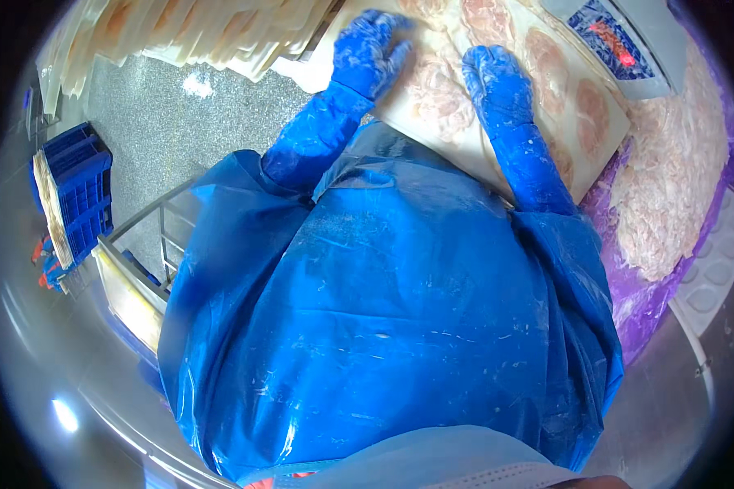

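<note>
A white board [603, 155] lies at a slant before me with several flat, pale pink pieces of raw meat [549, 69] on it. My left hand [369, 55], in a blue glove smeared with pale residue, is over the board's left edge, thumb apart from the fingers. Beside it, a loose, uneven piece of raw meat [440, 98] lies between my two hands. My right hand [499, 85], gloved the same way, rests palm down by that piece's right side, fingers apart and slightly bent. Neither hand visibly grips anything; the palms are hidden.
Right of the board, a big heap of pale raw meat [669, 171] lies on purple plastic sheeting [632, 314]. A grey device with a dark panel [607, 41] stands top right. White sheets or trays [179, 33] are stacked top left. Blue crates [81, 187] and a metal frame [151, 208] stand left.
</note>
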Motion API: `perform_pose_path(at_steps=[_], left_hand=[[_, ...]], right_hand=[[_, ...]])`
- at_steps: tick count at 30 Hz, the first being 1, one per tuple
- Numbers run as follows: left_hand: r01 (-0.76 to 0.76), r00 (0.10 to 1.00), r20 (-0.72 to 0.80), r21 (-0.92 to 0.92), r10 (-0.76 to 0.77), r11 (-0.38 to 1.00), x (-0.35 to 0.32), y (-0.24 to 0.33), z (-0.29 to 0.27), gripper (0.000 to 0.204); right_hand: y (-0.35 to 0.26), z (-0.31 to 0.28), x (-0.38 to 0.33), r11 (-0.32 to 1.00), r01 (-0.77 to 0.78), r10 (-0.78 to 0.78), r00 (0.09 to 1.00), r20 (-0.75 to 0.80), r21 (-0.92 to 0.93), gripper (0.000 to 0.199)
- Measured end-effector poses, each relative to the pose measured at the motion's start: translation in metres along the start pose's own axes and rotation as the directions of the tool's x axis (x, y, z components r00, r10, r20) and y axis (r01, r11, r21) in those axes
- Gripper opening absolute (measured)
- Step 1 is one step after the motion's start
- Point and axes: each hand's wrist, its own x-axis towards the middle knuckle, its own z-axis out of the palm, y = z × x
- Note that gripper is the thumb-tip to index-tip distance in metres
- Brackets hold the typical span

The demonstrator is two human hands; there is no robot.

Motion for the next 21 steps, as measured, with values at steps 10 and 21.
perform_pose_path(at_steps=[10,21], left_hand=[[-0.201,0.962,-0.192,-0.023,0.193,0.979,0.011,-0.014,0.002,0.048],[-0.233,0.971,0.049,0.013,0.232,0.972,0.010,0.016,0.034,0.025]], right_hand=[[0.006,0.009,-0.018,0.999,0.047,-0.046,0.992,-0.119,0.006,0.030],[0.017,-0.020,-0.032,0.820,0.043,0.082,0.978,-0.190,0.571,0.017]])
